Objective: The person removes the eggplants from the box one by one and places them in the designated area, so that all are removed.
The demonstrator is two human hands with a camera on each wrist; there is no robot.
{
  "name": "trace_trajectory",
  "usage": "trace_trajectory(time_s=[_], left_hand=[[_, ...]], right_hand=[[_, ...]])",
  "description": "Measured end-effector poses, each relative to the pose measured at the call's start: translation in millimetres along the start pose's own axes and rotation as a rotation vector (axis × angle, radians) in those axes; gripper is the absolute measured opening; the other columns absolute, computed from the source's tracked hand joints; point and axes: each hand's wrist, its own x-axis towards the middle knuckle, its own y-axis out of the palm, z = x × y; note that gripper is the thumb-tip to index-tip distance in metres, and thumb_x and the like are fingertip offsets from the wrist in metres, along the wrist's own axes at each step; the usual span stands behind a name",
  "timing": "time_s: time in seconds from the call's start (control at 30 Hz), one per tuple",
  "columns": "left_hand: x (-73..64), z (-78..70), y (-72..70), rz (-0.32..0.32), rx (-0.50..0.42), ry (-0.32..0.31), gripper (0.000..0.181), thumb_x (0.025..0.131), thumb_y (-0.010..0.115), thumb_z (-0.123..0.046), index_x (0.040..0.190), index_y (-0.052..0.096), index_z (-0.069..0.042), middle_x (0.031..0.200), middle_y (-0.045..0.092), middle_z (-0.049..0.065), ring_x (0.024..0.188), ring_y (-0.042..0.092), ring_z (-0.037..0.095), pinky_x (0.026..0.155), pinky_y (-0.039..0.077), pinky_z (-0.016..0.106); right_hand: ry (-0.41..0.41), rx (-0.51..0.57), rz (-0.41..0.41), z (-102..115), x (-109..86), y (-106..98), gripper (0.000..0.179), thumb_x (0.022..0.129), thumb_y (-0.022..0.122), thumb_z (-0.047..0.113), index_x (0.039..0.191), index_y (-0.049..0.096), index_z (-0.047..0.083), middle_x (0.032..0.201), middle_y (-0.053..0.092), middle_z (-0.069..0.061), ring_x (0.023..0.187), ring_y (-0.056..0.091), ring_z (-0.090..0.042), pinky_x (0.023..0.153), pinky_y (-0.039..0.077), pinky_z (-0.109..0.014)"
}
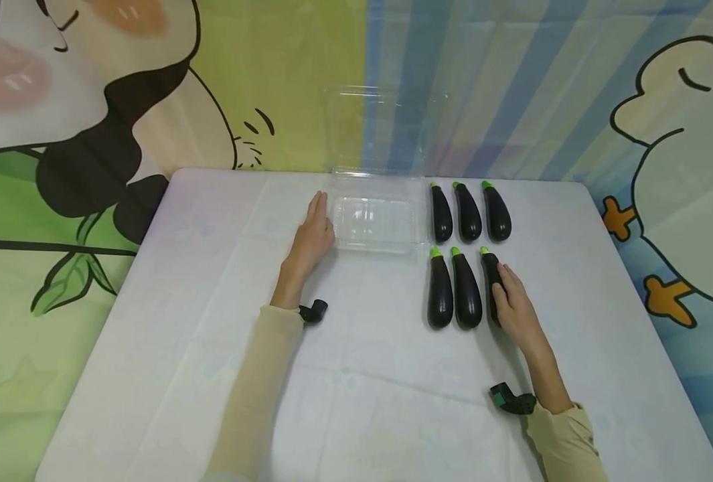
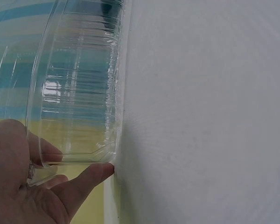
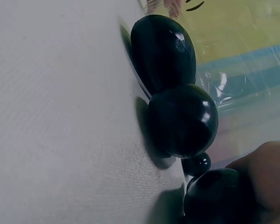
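Observation:
A clear plastic box (image 1: pixel 380 246) with its lid (image 1: pixel 386 130) raised stands at the far middle of the table. My left hand (image 1: pixel 314 234) rests against its left side, fingers straight in the head view. In the left wrist view, the thumb (image 2: pixel 95 175) reaches the box's lower corner, and another finger shows through the plastic. Over on the right, my right hand (image 1: pixel 517 308) grips the rightmost eggplant (image 1: pixel 490 268) of the near row, covering part of its body. Its dark, glossy end (image 3: pixel 212 198) shows in the right wrist view.
Two more eggplants (image 1: pixel 440 294) (image 1: pixel 466 294) lie just left of the right hand. Behind them is a row of three eggplants (image 1: pixel 468 214), green stems pointing away. White cloth covers the table (image 1: pixel 356 415); a printed cartoon curtain (image 1: pixel 296 80) hangs behind its far edge.

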Motion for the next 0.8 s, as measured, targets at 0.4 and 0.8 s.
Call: trace_trajectory(time_s=[0.4,0.8], left_hand=[[-0.5,-0.3,0.8,-0.005,-0.003,0.003,0.059,0.102,0.030,-0.015,0.157,0.008,-0.011,0.166,0.004,0.004,0.066,0.054,0.027,0.072,0.048,0.042],[-0.6,-1.1,0.4,-0.006,0.012,0.003,0.059,0.103,0.030,-0.016,0.157,0.008,-0.010,0.166,0.004,0.005,0.064,0.053,0.026,0.068,0.047,0.040]], right_hand=[[0.075,-0.150,0.031,4.0,2.7,5.6,0.057,0.107,0.023,0.028,0.156,0.007,0.003,0.161,0.005,-0.026,0.146,0.011,-0.049,0.112,0.017,-0.068],[0.060,-0.198,-0.004,5.2,2.0,12.2,0.058,0.107,0.024,0.029,0.155,0.007,0.002,0.161,0.006,-0.026,0.145,0.014,-0.050,0.112,0.020,-0.067]])
